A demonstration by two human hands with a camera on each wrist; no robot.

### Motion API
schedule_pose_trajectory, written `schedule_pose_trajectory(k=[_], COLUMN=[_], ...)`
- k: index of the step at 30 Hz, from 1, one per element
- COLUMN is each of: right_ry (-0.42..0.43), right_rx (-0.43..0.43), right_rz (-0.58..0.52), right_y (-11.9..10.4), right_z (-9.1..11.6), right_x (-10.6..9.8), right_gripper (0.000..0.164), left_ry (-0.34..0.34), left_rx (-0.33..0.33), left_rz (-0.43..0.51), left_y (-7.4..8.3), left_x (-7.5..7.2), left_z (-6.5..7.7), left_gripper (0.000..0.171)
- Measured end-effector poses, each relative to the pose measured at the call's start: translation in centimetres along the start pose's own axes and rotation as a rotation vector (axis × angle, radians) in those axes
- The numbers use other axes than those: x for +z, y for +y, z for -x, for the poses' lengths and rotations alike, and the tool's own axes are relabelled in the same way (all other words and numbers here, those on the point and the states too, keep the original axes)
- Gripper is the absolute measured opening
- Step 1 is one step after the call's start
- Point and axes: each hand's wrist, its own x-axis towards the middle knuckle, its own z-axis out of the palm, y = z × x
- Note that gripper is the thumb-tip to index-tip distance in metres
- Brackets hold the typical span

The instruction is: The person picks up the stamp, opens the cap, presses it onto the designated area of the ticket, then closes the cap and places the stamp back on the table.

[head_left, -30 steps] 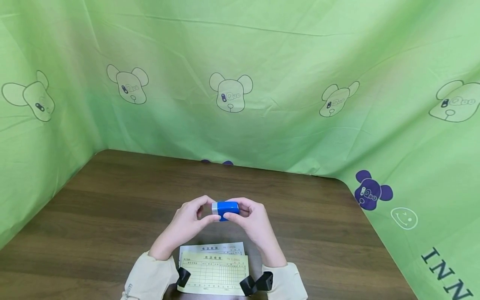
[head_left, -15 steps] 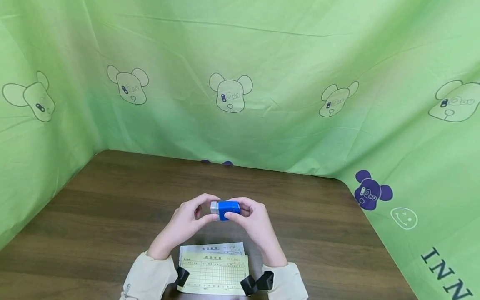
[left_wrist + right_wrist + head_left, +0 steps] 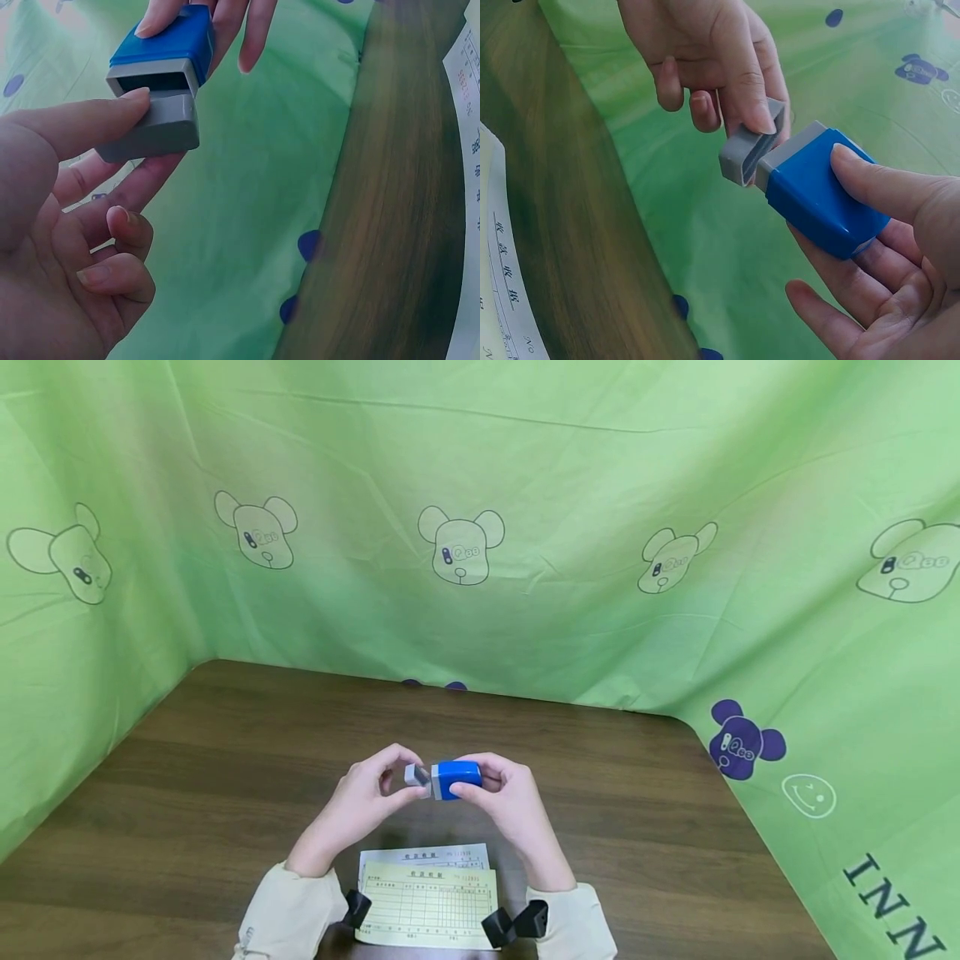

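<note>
Stamp [image 3: 459, 779]: blue with a grey end, held up off the table [image 3: 225, 777] between the two hands, lying sideways with the grey end toward the left hand [image 3: 360, 800] and the blue end within the right hand [image 3: 513, 803].
Cap [image 3: 739, 159]: grey and hollow, off the stamp and just beside its grey end, tilted, its mouth turned to the stamp; whether the edges touch, I cannot tell.
Left grip: thumb and fingers pinch the cap from opposite sides, the gap between them only as wide as the cap; the other fingers curl loosely below it.
Right grip: thumb on one broad face of the stamp, fingers behind it, spread no wider than the blue body.
Slips: a yellow slip [image 3: 429, 910] overlaps a white slip [image 3: 424, 857], both on the table between the forearms, nearer the person than the stamp.
Sleeves: pale cuffs [image 3: 573, 920], with black mounts [image 3: 515, 926] at the wrists.
Backdrop: green cloth [image 3: 337, 452] printed with bear heads, around the table.
</note>
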Motion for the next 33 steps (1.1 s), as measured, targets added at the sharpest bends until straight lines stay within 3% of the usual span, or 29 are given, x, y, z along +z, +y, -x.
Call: schedule_pose_trajectory(k=[14,24,33], right_ry=[0.016,0.013,0.017], right_rx=[0.022,0.034,0.027], right_rz=[-0.003,-0.014,0.001], right_y=[0.2,0.0,-0.2], right_z=[0.0,0.0,0.1], right_x=[0.3,0.5,0.5], right_gripper=[0.033,0.032,0.032], left_ry=[0.011,0.043,0.007], left_rx=[-0.022,-0.078,-0.141], left_rz=[-0.057,-0.136,-0.143], left_y=[-1.9,-4.8,-6.9], left_x=[-0.8,-2.3,-3.1], left_z=[1.0,2.4,3.4], left_gripper=[0.022,0.02,0.021])
